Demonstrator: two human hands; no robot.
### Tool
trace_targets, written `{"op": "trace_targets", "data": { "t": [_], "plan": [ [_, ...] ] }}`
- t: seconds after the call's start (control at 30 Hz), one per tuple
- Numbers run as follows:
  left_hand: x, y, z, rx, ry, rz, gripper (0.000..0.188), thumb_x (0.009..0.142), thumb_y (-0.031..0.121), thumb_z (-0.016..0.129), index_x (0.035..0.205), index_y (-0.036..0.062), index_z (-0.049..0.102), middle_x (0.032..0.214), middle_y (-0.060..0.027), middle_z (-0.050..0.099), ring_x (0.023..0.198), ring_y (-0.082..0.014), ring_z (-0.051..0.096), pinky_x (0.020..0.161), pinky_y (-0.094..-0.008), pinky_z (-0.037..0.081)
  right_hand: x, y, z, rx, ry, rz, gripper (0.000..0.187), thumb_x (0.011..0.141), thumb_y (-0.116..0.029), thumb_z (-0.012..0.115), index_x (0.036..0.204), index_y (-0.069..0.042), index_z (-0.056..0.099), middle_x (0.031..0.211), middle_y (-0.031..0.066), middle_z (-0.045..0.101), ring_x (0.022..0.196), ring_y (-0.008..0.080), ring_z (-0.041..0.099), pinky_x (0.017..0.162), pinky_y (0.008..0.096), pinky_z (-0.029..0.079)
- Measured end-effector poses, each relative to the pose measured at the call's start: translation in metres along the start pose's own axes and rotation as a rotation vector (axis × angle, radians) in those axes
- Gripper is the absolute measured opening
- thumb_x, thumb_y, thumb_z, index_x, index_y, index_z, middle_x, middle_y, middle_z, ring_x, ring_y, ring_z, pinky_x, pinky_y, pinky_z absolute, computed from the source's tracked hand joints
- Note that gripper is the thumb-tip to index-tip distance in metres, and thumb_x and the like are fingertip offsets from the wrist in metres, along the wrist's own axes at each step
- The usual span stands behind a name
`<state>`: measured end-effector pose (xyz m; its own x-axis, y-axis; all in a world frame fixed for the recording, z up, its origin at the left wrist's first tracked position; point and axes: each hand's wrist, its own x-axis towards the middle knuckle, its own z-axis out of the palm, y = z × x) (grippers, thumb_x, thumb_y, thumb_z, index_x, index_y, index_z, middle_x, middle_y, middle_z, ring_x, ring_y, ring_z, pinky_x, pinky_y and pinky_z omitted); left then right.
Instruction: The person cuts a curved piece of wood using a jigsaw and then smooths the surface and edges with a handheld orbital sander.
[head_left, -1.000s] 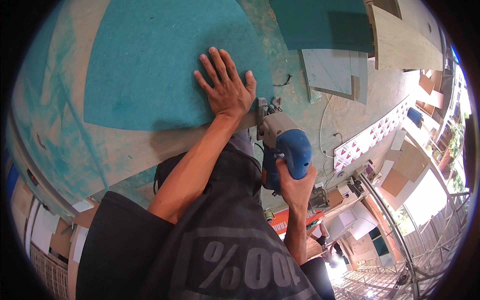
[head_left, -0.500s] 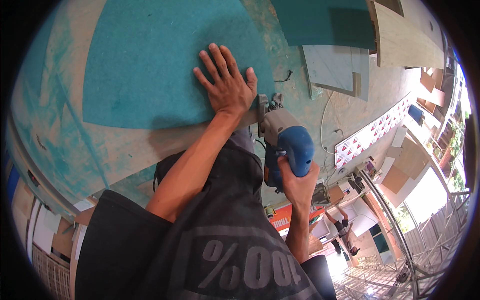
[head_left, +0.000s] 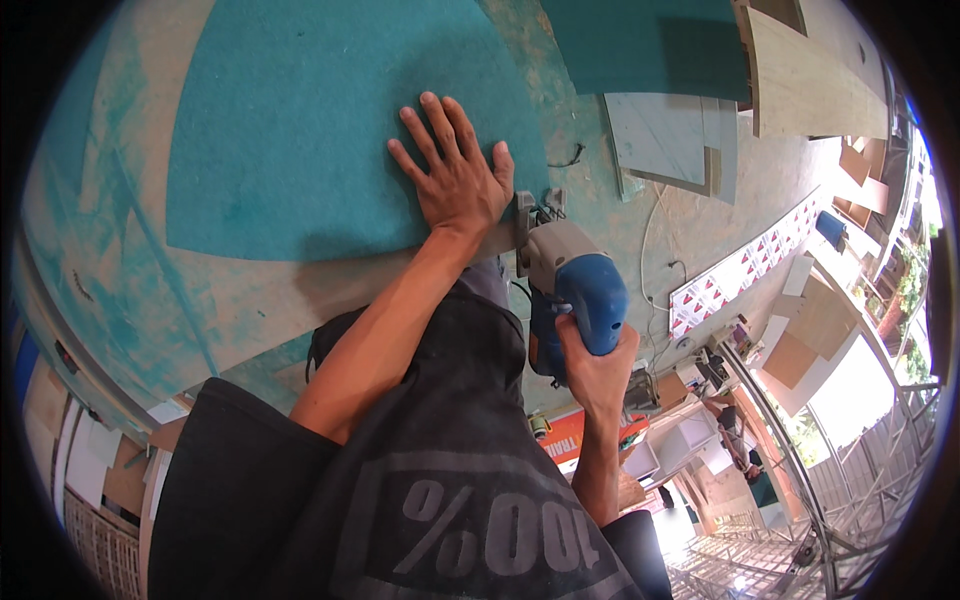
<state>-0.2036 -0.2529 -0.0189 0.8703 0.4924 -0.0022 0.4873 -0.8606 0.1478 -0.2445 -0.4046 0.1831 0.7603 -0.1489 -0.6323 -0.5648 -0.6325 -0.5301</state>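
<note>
A large teal board (head_left: 290, 140) with a curved edge lies on the worktable. My left hand (head_left: 455, 175) rests flat on it near its right edge, fingers spread and nothing held. My right hand (head_left: 600, 365) is wrapped round the handle of a blue and grey jigsaw (head_left: 585, 285), thumb near the switch. The jigsaw's metal base stands at the board's near right edge, just right of my left wrist. Its blade and the exact spot where it meets the board are hidden.
The worktable (head_left: 240, 300) is smeared with teal dust. A dark green board (head_left: 650, 50) and pale sheets (head_left: 660, 135) lie at the far right. A pale cable (head_left: 650, 240) runs right of the jigsaw. Another person (head_left: 735, 440) is in the background at lower right.
My hands and the jigsaw keep almost the same place. The person in the background has shifted to the right.
</note>
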Motion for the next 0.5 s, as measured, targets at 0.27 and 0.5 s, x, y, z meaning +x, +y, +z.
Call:
{"op": "trace_targets", "data": {
  "t": [0.27, 0.5],
  "plan": [
    [0.001, 0.002, 0.001, -0.002, 0.039, -0.01, 0.081, 0.099, 0.048, 0.043, 0.158, -0.007, 0.031, 0.167, -0.0264, 0.023, 0.154, -0.0499, 0.021, 0.119, -0.0695, 0.016, 0.003, -0.004, -0.003, -0.01, -0.031, 0.024, 0.014, 0.087, -0.011, 0.073, 0.086, 0.002, 0.067, 0.066, -0.0007, 0.06, 0.061, 0.0066, 0.054, 0.056, 0.0278, 0.043],
    [0.002, 0.002, 0.0, 0.028, 0.023, 0.0, 0.08, 0.1, 0.048, 0.042, 0.158, -0.0063, 0.032, 0.167, -0.026, 0.024, 0.153, -0.0495, 0.022, 0.119, -0.0691, 0.016, 0.004, -0.012, -0.004, 0.036, -0.029, 0.047, 0.017, 0.085, -0.015, 0.077, 0.084, 0.001, 0.07, 0.068, -0.0025, 0.061, 0.063, 0.0067, 0.054, 0.06, 0.027, 0.044]
  ]
}}
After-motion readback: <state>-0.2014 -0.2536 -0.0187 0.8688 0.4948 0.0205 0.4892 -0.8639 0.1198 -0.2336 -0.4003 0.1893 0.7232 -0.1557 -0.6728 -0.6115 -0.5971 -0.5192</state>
